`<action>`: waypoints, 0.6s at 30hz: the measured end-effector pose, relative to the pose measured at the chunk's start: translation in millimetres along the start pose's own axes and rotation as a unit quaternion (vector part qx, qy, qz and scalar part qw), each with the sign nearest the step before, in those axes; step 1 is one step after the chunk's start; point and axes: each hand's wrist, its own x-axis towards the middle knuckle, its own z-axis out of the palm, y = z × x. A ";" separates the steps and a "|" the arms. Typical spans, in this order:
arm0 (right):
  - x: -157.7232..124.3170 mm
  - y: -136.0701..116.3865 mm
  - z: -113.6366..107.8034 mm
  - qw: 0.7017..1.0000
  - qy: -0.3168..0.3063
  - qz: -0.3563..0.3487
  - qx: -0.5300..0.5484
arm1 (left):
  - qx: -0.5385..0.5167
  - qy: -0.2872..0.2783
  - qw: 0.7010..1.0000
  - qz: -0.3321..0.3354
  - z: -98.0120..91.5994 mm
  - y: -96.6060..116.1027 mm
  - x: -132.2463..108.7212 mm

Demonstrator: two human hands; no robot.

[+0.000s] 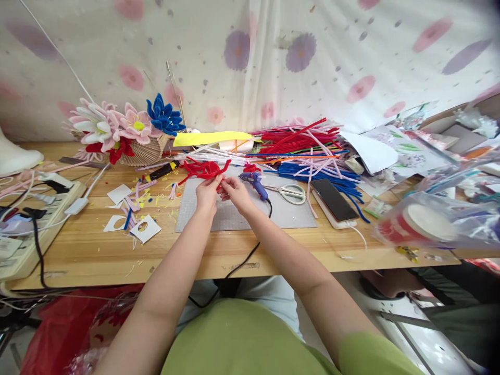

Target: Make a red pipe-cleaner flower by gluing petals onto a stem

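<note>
Both hands meet over a grey mat (246,221) on the table. My left hand (208,195) pinches a red pipe cleaner (221,172); its fingertips hide part of it. My right hand (237,195) is closed at the fingertips right beside the left, gripping the same red piece, though its contact is partly hidden. A bunch of bent red pipe cleaners (201,167) lies just behind my left hand. To the right of my right hand are a purple glue gun (255,183), a small red curled piece (251,167) and scissors (292,194).
Piles of red (297,138) and blue pipe cleaners (332,179) lie behind. Pipe cleaner flowers (135,125) stand back left, above paper scraps (145,229). A power strip (42,224) sits far left; a phone (336,200) and bagged cup (416,224) are right. The glue gun's cord (250,255) crosses the table's front edge.
</note>
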 end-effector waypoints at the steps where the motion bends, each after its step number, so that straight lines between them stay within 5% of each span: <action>1: 0.2 0.7 -1.4 1.000 0.008 -0.002 -0.010 | -0.006 -0.005 1.000 0.003 -0.5 -2.8 0.1; 5: 3.2 4.2 -4.1 0.999 0.010 -0.034 -0.029 | -0.024 -0.017 1.000 0.008 -3.4 -8.1 0.7; 12: 7.5 4.5 -8.8 0.999 -0.035 -0.006 0.014 | -0.068 -0.172 0.979 -0.085 -18.8 -2.3 1.1; 18: 8.6 -3.0 -17.4 0.985 -0.117 0.067 0.108 | -0.121 -0.151 0.972 -0.135 -25.0 -4.0 10.2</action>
